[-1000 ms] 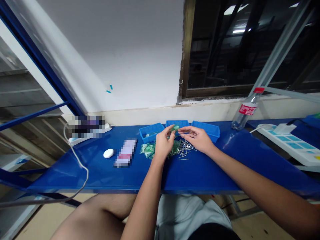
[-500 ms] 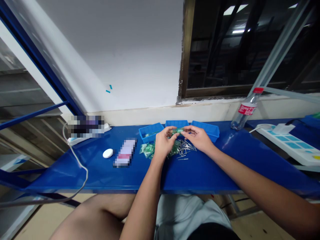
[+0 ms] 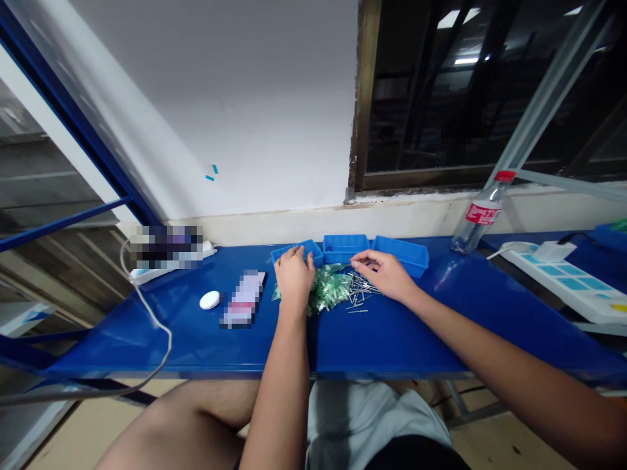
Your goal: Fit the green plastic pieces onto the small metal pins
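Note:
My left hand [image 3: 294, 271] is over the left blue bin [image 3: 313, 248], fingers apart and pointing down into it; nothing shows in its grasp, and the fingertips partly hide the bin's inside. My right hand [image 3: 385, 271] hovers above the right side of a pile of metal blind rivets [image 3: 360, 292], thumb and forefinger drawn together. Whether anything small sits in that pinch I cannot make out. Between the hands lies a heap of small green clear plastic bags [image 3: 329, 288], touching the rivets. A middle blue bin [image 3: 345, 244] and a right blue bin [image 3: 404, 253] stand behind.
On the blue table [image 3: 206, 349] to the left are a blurred-out phone [image 3: 243, 299] and a white round case [image 3: 209, 300]. A plastic bottle [image 3: 482, 214] with a red cap stands back right, near a white power strip [image 3: 571, 282]. A cable [image 3: 159, 323] hangs at left.
Both hands were together over the heap, holding something green. Now they are apart: the left has moved left to the left bin, and the right stays near the rivets.

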Demonstrator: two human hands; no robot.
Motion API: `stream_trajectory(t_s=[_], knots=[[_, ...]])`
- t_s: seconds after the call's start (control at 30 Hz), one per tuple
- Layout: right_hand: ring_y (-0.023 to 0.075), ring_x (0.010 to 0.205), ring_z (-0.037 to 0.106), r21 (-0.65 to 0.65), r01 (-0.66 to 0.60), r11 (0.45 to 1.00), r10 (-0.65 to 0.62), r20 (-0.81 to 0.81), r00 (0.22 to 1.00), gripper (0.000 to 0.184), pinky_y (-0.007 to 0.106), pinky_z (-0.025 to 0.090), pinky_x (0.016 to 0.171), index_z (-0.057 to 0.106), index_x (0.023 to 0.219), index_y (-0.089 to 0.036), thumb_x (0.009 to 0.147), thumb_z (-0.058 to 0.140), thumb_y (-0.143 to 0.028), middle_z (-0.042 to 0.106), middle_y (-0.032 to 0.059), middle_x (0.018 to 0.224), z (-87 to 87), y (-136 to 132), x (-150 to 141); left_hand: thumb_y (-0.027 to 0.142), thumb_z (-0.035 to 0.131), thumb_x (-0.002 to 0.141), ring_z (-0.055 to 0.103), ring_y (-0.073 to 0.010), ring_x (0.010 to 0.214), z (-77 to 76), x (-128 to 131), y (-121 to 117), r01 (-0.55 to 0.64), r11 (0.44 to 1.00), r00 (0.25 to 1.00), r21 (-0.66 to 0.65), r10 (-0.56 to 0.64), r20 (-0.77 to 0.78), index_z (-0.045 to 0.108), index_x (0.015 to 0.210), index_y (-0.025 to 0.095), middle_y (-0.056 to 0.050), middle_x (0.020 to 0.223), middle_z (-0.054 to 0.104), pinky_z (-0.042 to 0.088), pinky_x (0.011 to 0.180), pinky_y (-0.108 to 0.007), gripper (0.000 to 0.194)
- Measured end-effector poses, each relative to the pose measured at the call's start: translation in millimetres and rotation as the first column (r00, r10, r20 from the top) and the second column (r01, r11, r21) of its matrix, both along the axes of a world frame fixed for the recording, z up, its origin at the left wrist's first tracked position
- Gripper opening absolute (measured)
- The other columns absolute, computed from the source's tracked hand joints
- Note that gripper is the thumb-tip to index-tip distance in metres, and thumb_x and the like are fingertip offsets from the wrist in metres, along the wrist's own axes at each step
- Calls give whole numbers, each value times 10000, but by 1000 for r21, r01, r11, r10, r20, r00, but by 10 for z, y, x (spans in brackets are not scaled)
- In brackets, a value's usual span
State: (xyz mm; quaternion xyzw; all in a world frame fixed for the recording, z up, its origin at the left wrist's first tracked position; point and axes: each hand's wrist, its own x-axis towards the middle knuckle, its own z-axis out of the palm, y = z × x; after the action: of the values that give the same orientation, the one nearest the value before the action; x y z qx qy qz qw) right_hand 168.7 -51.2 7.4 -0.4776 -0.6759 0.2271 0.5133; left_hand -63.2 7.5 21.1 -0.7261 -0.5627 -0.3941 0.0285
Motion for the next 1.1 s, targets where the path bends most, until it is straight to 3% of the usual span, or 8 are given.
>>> stream_trajectory(t_s=[0.13, 0.23, 0.33, 0.47, 0.6, 0.97, 1.1], knots=[[240, 886, 717, 49, -27, 998, 16, 224, 974, 224, 417, 589, 837, 778, 1052, -243, 963, 668, -416, 782, 64, 1028, 36, -37, -8, 496, 414, 1057, 733, -311, 998, -4, 47, -44, -81, 985, 977, -150, 48, -209, 811, 1030, 174, -162, 1003, 803, 307, 1190, -549, 512], [293, 1101, 675, 131, -139, 982, 68, 437, 897, 232, 488, 539, 998, 771, 1116, -261, 937, 724, -401, 770, 80, 1135, 12, -47, -9, 491, 376, 1069, 734, -307, 1000, 3, 57, -68, -80, 988, 978, -131, 53, -200, 809, 1023, 176, -162, 1034, 801, 297, 1189, -539, 537], [312, 1237, 615, 158, -212, 964, 103, 517, 850, 293, 514, 497, 1082, 743, 1209, -270, 933, 741, -367, 750, 89, 1209, -22, -50, -19, 427, 395, 1073, 706, -301, 1106, 16, 63, -86, -36, 998, 992, -52, 30, -124, 785, 1088, 191, -143, 1130, 790, 291, 1199, -521, 456], [299, 1291, 581, 166, -287, 943, 155, 543, 825, 301, 525, 471, 1128, 712, 1280, -267, 985, 664, -304, 722, 93, 1282, -15, -74, -44, 321, 448, 1063, 678, -284, 1172, 62, 103, -133, 81, 996, 996, 24, -79, -48, 761, 1126, 209, -114, 1192, 777, 295, 1211, -501, 338], [321, 1364, 521, 163, -340, 926, 197, 559, 805, 315, 546, 446, 1164, 737, 1235, -267, 942, 739, -382, 695, 95, 1333, -14, -78, -55, 277, 476, 1058, 680, -273, 1162, 86, 167, -190, 212, 976, 977, 46, -211, -23, 746, 1125, 207, -103, 1186, 776, 357, 1171, -479, 287], [292, 1214, 616, 172, -304, 937, 185, 495, 849, 156, 494, 500, 1081, 763, 1108, -258, 962, 709, -275, 770, 73, 1118, -84, -15, -108, 297, 493, 1068, 689, -270, 1098, 48, 266, -255, 296, 954, 955, 49, -295, -27, 730, 1090, 208, -87, 1118, 777, 440, 1048, -443, 254], [282, 1101, 672, 99, -189, 977, 135, 395, 909, 138, 464, 537, 993, 771, 1027, -254, 891, 765, -232, 783, 63, 1055, -111, -8, -144, 302, 496, 1068, 688, -268, 1090, 45, 280, -257, 304, 952, 953, 44, -303, -25, 733, 1086, 210, -82, 1116, 775, 458, 1023, -433, 254]])
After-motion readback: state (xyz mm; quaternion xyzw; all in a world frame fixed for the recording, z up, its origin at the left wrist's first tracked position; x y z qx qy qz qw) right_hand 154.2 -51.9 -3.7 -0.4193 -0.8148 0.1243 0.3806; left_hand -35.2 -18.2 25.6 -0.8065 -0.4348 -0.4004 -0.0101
